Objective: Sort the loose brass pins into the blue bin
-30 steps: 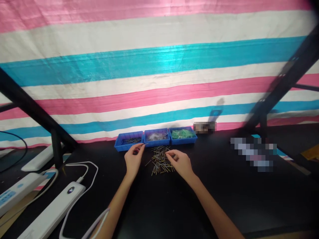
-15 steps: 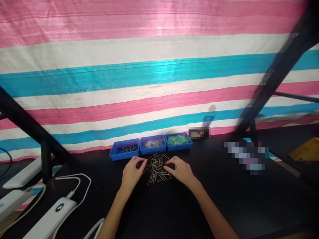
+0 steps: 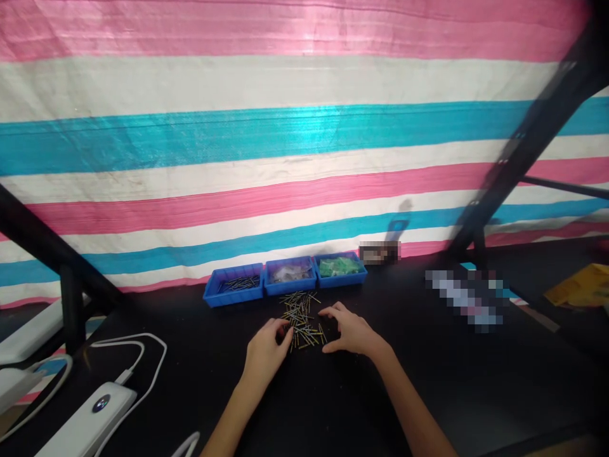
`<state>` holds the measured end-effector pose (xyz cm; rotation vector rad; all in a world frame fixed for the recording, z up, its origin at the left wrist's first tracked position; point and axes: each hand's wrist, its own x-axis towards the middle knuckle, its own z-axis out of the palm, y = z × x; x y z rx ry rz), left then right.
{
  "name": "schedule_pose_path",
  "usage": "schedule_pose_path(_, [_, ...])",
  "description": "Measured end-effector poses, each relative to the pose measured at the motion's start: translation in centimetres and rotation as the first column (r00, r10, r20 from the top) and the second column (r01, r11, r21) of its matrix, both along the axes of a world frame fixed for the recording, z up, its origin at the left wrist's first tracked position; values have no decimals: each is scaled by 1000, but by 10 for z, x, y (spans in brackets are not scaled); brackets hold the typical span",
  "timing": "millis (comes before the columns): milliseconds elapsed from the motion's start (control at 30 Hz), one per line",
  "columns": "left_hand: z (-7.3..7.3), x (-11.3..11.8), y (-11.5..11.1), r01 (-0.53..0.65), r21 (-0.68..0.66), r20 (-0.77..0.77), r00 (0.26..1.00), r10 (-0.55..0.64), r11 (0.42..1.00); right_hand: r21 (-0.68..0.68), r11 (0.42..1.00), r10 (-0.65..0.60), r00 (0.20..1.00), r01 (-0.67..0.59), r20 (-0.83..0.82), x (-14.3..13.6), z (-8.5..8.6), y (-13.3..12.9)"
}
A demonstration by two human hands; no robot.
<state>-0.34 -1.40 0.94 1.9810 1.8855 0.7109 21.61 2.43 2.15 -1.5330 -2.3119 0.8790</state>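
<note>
A loose pile of thin metal rods (image 3: 301,317), dark and yellowish and resembling small drill bits, lies on the black tabletop. At the pile's lower left edge is my left hand (image 3: 267,346), its fingers curved and a small gap showing between thumb and forefinger. Whether it touches any rods is hard to make out. My right hand (image 3: 352,330) hovers just right of the pile, thumb and fingers well apart and nothing between them. Behind the pile, a blue tray (image 3: 233,298) holds more dark rods.
Beside that tray stand a blue tray with clear plastic bags (image 3: 291,274) and another with green bags (image 3: 339,266). A white power bank (image 3: 90,419) with a white cable (image 3: 162,362) lies at left. Black frame legs (image 3: 71,311) flank the table; a yellow item (image 3: 578,285) sits far right.
My left hand has moved down and right to the pile's lower edge. My right hand has spread its thumb and fingers and shifted slightly right. The view has shifted slightly.
</note>
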Motion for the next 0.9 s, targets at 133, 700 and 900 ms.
schedule_pose_path(133, [-3, 7, -3, 44, 21, 49, 998, -45, 999, 62, 998, -33, 999, 33, -9, -5, -2, 1])
schedule_pose_path(700, [2, 17, -8, 80, 84, 151, 984, -92, 993, 188, 981, -56, 997, 47, 43, -25, -8, -1])
schedule_pose_path(900, [4, 17, -8, 75, 86, 141, 986, -87, 993, 197, 979, -71, 996, 58, 60, -27, -4, 0])
